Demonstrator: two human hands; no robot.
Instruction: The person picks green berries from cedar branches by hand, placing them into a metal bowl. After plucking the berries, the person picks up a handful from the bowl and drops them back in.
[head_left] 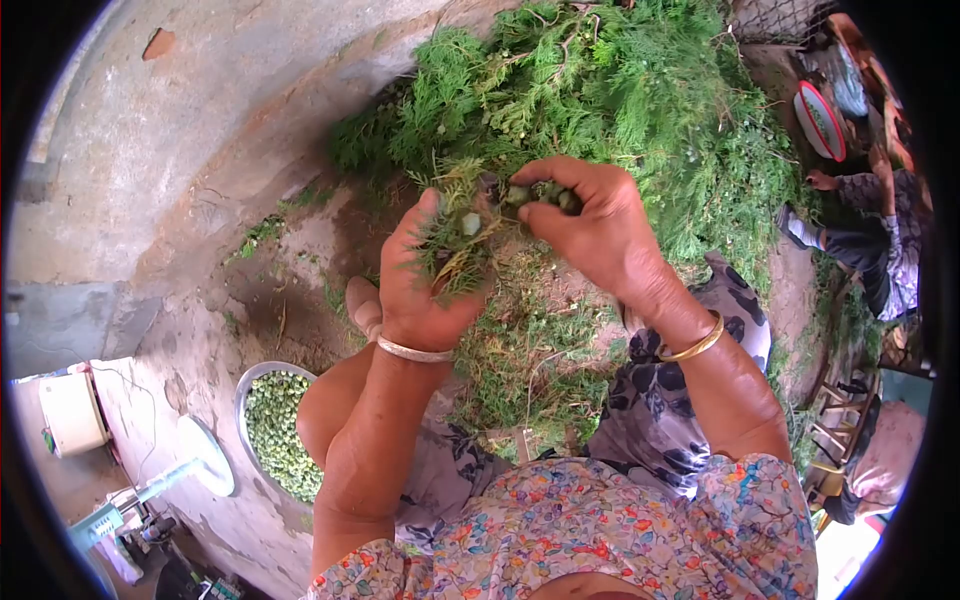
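Two hands work near a branch pile (pixel 610 95), the left hand (pixel 412 300) holding a sprig (pixel 455 250), the right hand (pixel 605 220) grasping green cones (pixel 546 192) that could drop if its crowded fingers loosen.

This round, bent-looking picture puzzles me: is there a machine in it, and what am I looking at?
No machine is at work: these are a person's bare hands, seen from a camera worn on their head, looking forward and down. The left hand holds a leafy green sprig; the right hand pinches small green pods. Beyond lies a heap of cut green branches, with scraps strewn on the ground. To the left, a round basin holds many small green pieces. Another person sits off to the right.
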